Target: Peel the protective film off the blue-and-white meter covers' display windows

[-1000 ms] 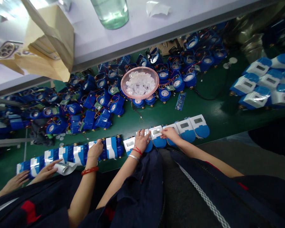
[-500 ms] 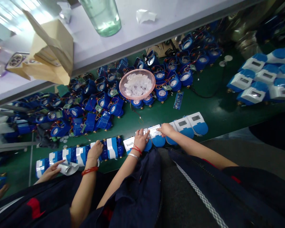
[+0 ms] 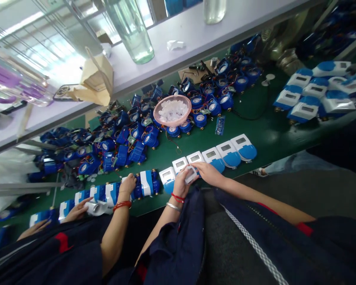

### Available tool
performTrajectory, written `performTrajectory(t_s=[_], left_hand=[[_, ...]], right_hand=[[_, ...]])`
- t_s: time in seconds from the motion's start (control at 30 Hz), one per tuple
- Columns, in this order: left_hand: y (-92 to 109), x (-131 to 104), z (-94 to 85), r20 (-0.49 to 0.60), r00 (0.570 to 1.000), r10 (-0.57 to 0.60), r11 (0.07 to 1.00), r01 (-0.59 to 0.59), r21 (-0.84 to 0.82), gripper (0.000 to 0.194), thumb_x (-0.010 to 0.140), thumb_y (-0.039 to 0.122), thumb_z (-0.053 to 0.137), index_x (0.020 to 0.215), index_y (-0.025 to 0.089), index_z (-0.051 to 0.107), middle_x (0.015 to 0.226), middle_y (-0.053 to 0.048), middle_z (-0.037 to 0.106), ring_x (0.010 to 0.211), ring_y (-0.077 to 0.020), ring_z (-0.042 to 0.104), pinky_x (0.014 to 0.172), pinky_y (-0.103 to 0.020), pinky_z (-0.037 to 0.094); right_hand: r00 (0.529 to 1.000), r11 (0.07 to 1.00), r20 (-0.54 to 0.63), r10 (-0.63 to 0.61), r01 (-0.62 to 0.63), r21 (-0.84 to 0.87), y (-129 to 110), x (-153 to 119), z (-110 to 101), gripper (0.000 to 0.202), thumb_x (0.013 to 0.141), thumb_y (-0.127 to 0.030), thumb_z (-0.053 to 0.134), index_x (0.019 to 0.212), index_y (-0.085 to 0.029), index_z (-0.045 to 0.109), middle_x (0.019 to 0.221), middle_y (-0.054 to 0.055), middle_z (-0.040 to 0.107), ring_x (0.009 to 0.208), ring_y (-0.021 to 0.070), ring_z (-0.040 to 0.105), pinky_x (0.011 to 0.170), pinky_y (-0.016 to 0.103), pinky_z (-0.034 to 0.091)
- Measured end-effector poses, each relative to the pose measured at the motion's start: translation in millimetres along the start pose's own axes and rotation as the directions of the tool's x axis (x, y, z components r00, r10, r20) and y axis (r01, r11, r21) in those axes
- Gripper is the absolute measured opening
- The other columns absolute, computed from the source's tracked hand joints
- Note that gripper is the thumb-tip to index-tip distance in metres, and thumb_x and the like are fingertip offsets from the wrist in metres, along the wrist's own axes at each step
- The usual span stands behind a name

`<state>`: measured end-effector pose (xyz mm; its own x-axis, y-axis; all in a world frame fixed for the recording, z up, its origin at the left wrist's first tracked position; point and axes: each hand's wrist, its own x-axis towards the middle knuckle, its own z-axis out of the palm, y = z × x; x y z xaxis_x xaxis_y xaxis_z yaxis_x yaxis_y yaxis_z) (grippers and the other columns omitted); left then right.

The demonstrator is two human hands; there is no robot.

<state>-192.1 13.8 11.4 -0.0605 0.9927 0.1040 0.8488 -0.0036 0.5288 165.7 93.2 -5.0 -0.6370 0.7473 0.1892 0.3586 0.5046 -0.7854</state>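
Both of my hands are together just in front of a row of white-and-blue meters with small display windows. A small translucent white plastic cover (image 3: 191,174) is held between them. My left hand (image 3: 180,181) grips its left side, fingers curled, a red string and a silver bangle on the wrist. On the other side, my right hand (image 3: 207,172) pinches its right edge with the fingertips. Behind the hands stand the meters, among them a display meter (image 3: 168,179) at the left end and another meter (image 3: 243,147) at the right end. The hands partly cover the middle ones.
A pink bowl (image 3: 172,122) of translucent pieces sits amid many opened blue meters (image 3: 123,134). Finished-looking meters (image 3: 305,105) are grouped at right. At left, a co-worker's hands (image 3: 127,184) work over labelled meters with a white roll (image 3: 95,208). A shelf (image 3: 163,35) carries bottles.
My hands have come off the meter tops and closed together on the translucent cover, nearer my body. The displays behind show more clearly. The camera view has shifted, and another hand shows at far left.
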Motion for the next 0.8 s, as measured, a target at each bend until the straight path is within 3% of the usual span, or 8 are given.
performTrajectory(t_s=[0.13,0.23,0.33,0.47,0.5,0.63,0.7,0.8], left_hand=[[-36,-4,-35.2,0.038,0.995,-0.092,0.985,0.096,-0.14,0.041,0.086,0.049,0.04,0.066,0.022,0.064,0.057,-0.006,0.049,0.092,-0.0256,0.059,0.097,-0.059,0.035],[-29,-16,-32.9,0.016,0.985,-0.169,0.949,0.167,-0.267,0.039,0.088,0.044,0.036,0.076,0.021,0.065,0.062,-0.006,0.052,0.099,-0.0228,0.058,0.102,-0.058,0.031],[12,-51,-3.7,-0.011,0.97,-0.241,0.883,0.215,-0.417,0.039,0.091,0.045,0.033,0.09,0.024,0.065,0.078,-0.006,0.061,0.106,-0.022,0.056,0.1,-0.053,0.037],[97,-118,67.7,0.038,0.958,-0.286,0.753,0.249,-0.609,0.039,0.085,0.05,0.048,0.106,0.022,0.063,0.098,-0.008,0.067,0.099,-0.0241,0.062,0.085,-0.046,0.052],[115,-132,82.8,0.057,0.95,-0.308,0.678,0.262,-0.687,0.043,0.087,0.05,0.044,0.113,0.021,0.06,0.105,-0.008,0.066,0.097,-0.0229,0.063,0.083,-0.045,0.054],[149,-166,102.4,0.284,0.864,-0.416,-0.061,0.285,-0.957,0.045,0.078,0.042,0.062,0.115,0.016,0.057,0.114,-0.01,0.063,0.1,-0.0226,0.062,0.086,-0.042,0.054],[147,-175,94.9,0.305,0.834,-0.46,-0.162,0.259,-0.952,0.042,0.076,0.038,0.066,0.111,0.016,0.059,0.112,-0.01,0.063,0.099,-0.022,0.062,0.086,-0.04,0.054],[140,-184,85.7,0.31,0.816,-0.489,-0.161,0.264,-0.951,0.043,0.075,0.039,0.065,0.112,0.016,0.06,0.111,-0.01,0.064,0.097,-0.0223,0.062,0.081,-0.036,0.054]], right_hand=[[0.999,0.998,-0.012,-0.049,0.049,-0.048,-18,-22,26,0.05,0.083,-0.005,0.035,0.13,-0.012,0.052,0.13,0.012,0.055,0.123,0.0197,0.048,0.107,0.04,0.037],[0.998,0.997,-0.009,-0.065,0.064,-0.035,-35,-43,51,0.053,0.082,-0.004,0.034,0.132,-0.009,0.048,0.136,0.015,0.049,0.129,0.0204,0.042,0.109,0.043,0.034],[0.997,0.996,0.009,-0.078,0.078,0.033,-53,-62,74,0.055,0.081,-0.003,0.033,0.134,-0.012,0.047,0.139,0.013,0.046,0.13,0.0194,0.04,0.11,0.043,0.033],[0.999,0.997,-0.041,-0.006,0.009,0.072,-75,-79,94,0.052,0.084,-0.005,0.034,0.133,-0.015,0.048,0.135,0.011,0.051,0.127,0.019,0.044,0.109,0.042,0.035],[0.999,0.998,-0.053,0.004,0.0,0.067,-79,-83,97,0.051,0.084,-0.006,0.034,0.132,-0.016,0.049,0.133,0.011,0.052,0.126,0.019,0.045,0.108,0.041,0.036],[0.996,0.996,-0.003,-0.086,0.086,-0.028,-93,-99,111,0.052,0.084,-0.005,0.032,0.134,-0.013,0.047,0.135,0.012,0.05,0.127,0.019,0.044,0.109,0.04,0.036],[0.988,0.981,0.05,-0.146,0.151,-0.118,-99,-107,120,0.055,0.083,-0.003,0.031,0.137,-0.008,0.041,0.14,0.015,0.043,0.131,0.0206,0.039,0.109,0.041,0.034],[0.979,0.945,0.11,-0.174,0.197,-0.261,-111,-114,132,0.058,0.082,-0.003,0.033,0.139,-0.002,0.035,0.143,0.021,0.037,0.133,0.0253,0.035,0.108,0.044,0.035]])
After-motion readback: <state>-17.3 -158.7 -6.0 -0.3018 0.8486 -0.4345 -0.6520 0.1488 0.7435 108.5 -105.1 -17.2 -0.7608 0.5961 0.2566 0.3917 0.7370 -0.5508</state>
